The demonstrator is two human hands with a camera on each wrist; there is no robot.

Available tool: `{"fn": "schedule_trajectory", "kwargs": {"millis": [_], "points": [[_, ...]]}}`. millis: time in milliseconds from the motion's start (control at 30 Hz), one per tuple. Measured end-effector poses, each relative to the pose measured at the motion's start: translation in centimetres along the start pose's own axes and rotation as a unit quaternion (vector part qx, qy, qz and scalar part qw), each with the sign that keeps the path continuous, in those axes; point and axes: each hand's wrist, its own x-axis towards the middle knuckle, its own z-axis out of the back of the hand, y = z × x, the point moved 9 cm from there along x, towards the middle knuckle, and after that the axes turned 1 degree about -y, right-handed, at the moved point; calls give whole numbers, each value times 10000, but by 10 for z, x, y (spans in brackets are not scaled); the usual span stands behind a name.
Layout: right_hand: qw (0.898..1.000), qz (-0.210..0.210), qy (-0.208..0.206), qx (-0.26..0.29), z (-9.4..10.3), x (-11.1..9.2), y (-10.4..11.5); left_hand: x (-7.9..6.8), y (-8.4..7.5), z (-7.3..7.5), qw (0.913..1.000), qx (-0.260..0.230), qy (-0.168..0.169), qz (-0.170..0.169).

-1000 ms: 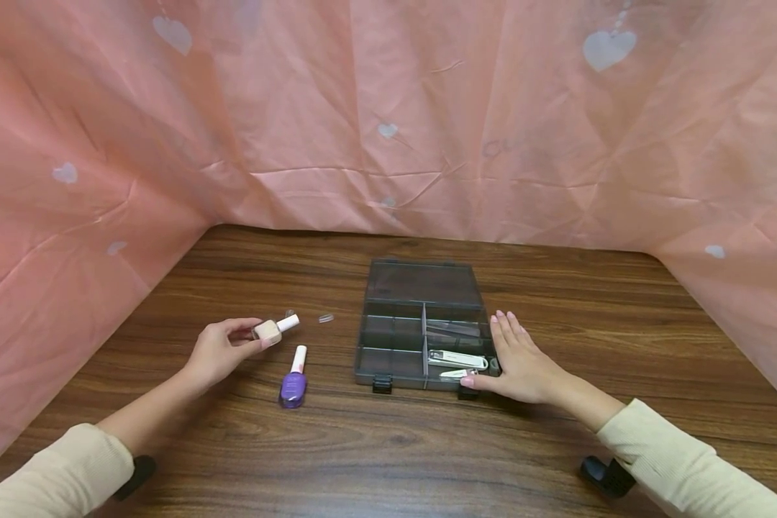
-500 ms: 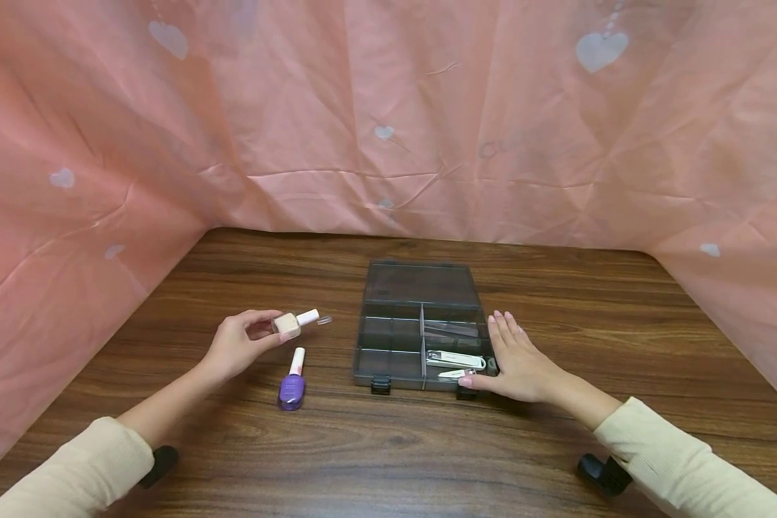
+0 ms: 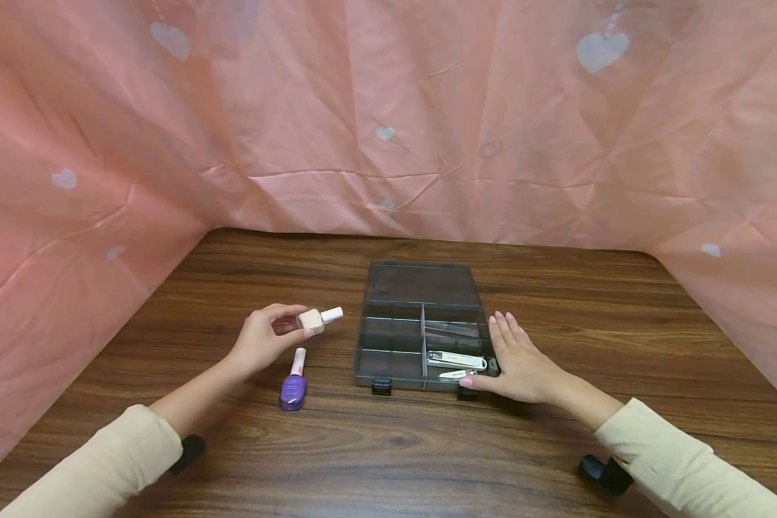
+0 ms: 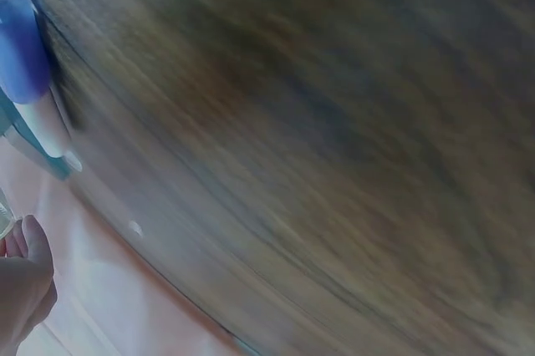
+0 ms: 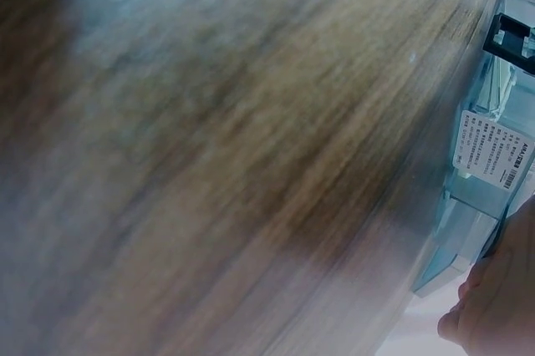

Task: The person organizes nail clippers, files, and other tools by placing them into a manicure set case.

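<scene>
My left hand (image 3: 267, 337) pinches a cream nail polish bottle (image 3: 311, 321) between thumb and fingers, its white cap pointing right. A purple nail polish bottle (image 3: 292, 391) lies on the table just below that hand. To the right is a dark see-through compartment box (image 3: 388, 363) with its lid (image 3: 421, 282) folded back. My right hand (image 3: 524, 363) rests along the box's right side, fingers straight and thumb at the front corner. Inside the right compartments are a large nail clipper (image 3: 456, 360), a smaller nail clipper (image 3: 453, 375) and flat grey strips (image 3: 452, 330).
A divider (image 3: 424, 338) splits the box, and its left compartments hold nothing visible. Black latches (image 3: 381, 385) stick out at the front. A printed label (image 5: 493, 150) shows on the box wall. Pink curtain (image 3: 427, 144) surrounds the wooden table (image 3: 375, 460). Small clear pieces (image 4: 135, 227) lie on it.
My left hand has carried the cream nail polish bottle rightward toward the box, past the purple one. The cap now covers the clear pieces in the head view. My right hand stays put.
</scene>
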Motion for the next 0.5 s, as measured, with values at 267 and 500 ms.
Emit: {"fn": "schedule_trajectory", "kwargs": {"millis": [267, 500], "points": [[10000, 21, -26, 10, 1, 0, 1, 8, -10, -11, 9986, -158, -24, -500], [10000, -9, 8, 39, 1, 0, 0, 17, -11, -27, 9995, -89, 149, -275]]}}
